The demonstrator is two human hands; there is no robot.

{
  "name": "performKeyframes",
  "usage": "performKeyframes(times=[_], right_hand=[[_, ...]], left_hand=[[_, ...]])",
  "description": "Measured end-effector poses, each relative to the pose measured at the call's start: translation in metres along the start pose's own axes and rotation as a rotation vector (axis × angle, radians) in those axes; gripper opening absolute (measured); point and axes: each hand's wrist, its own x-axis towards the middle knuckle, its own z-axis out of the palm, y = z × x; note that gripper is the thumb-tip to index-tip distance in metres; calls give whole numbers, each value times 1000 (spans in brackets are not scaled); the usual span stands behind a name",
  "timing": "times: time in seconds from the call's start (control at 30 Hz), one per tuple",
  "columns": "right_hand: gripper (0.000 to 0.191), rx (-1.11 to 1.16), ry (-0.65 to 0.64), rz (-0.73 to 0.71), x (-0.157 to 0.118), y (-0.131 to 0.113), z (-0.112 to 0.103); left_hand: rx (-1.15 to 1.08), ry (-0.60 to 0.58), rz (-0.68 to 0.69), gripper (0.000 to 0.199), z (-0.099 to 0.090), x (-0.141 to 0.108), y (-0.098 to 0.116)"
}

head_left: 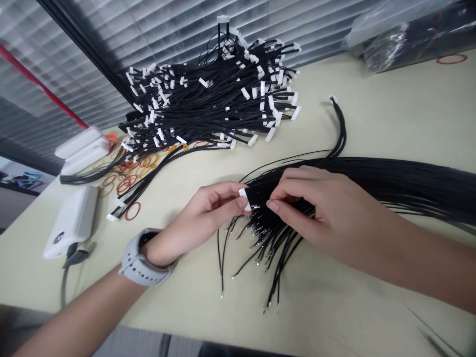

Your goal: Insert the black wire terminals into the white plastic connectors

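Observation:
My left hand (219, 203), with a grey watch (148, 263) at its wrist, pinches a small white connector housing (244, 199). Black wires run from that housing toward my right hand (308, 203). The right thumb and forefinger are closed on a thin black wire, its metal tip (256, 207) close to the housing; whether the tip is inside cannot be made out. Under both hands lies a thick bundle of black wires (401, 181), its loose ends with bare metal terminals (260, 238) fanned toward me. The other right fingers rest over the bundle.
A large heap of finished-looking black cables (208, 104) with white connectors lies by the blinds. Red and yellow rubber bands (126, 183) are scattered left of it. A white power adapter (74, 223) stands at the left. A plastic-wrapped black roll (420, 39) lies at the back right.

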Motion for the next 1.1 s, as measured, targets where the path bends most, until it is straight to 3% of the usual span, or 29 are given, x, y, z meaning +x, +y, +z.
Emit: performKeyframes(times=[0.47, 1.1], right_hand=[[19, -127, -27, 8, 2, -4, 4], [21, -145, -67, -34, 3, -1, 4]], left_hand=[[-17, -2, -12, 6, 1, 1, 1], [127, -1, 18, 11, 1, -2, 3]])
